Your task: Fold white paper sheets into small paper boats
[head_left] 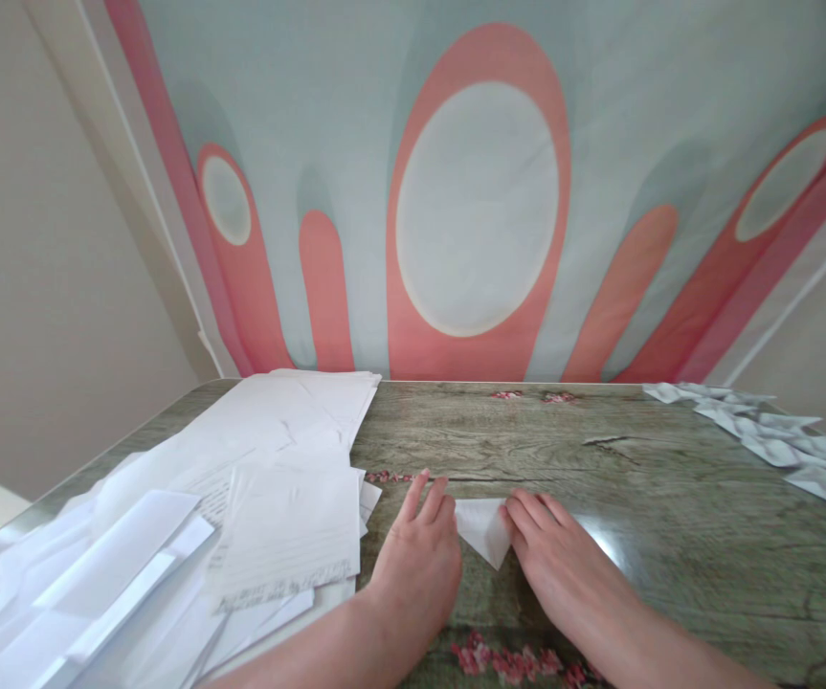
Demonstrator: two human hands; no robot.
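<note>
Nearest, clustered pink blossoms are printed across the glossy, grey-brown wood-grain tabletop. Just beyond lies a small white paper triangle, flat, crisp-edged, its point towards the person, between the two hands. The left hand is at its left corner, the fingers loosely bent; whether they pinch or only press, I cannot tell. The right hand curves its fingers over the right corner, thumb hidden, so its grip cannot be told either. To the left, smooth creased paper strips overlap beside a stack of thin, squarish sheets with faint print showing along the lower edge. Farther back spread larger white sheets; at far right, angular folded papers overlap in a ragged row. Behind the table hangs a faintly rippled grey-blue backdrop with rounded coral shapes and pale ovals
</note>
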